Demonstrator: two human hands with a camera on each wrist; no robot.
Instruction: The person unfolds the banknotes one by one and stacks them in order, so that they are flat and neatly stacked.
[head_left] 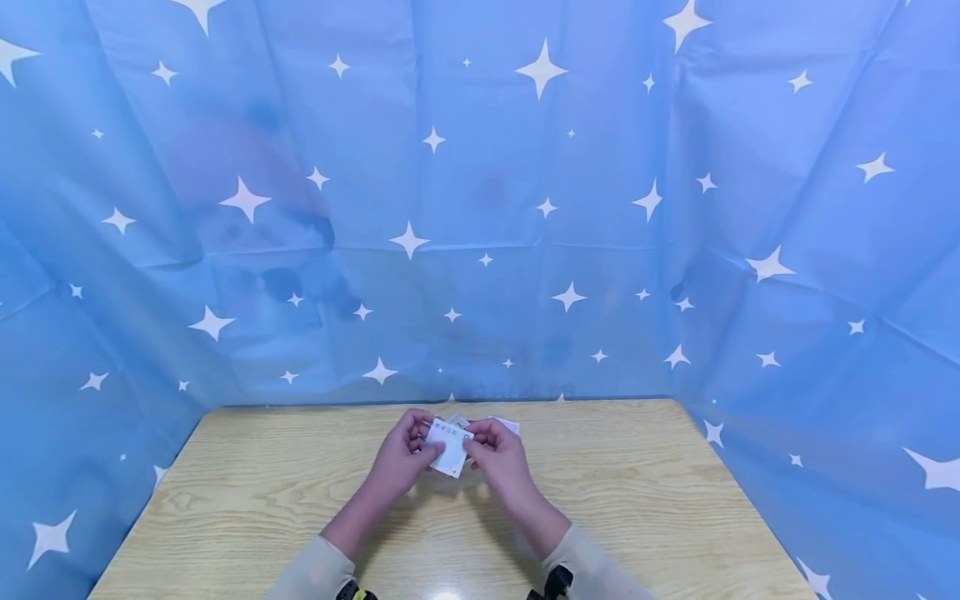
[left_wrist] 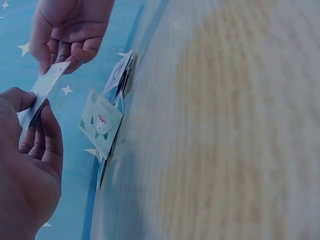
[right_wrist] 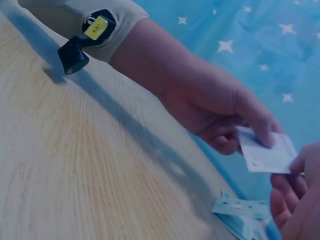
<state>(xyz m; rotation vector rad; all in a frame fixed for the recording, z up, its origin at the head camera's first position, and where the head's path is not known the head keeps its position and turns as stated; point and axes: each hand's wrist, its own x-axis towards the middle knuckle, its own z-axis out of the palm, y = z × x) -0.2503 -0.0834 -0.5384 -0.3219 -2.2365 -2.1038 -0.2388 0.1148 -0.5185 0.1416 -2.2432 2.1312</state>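
Observation:
A small square white card, printed with dark characters along its top edge, is held up between both hands. My left hand pinches its left side, with the thumb lying on the face. Across from it, my right hand grips the right edge between thumb and fingers. The left wrist view shows the white card nearly edge-on, with my left hand below and my right hand above. In the right wrist view my left thumb presses on the white card, opposite my right hand.
Behind the hands, a pale green card with a pink detail leans in a loose pile on the wooden table. A white and purple card lies in that pile too. A blue star-patterned curtain surrounds the table.

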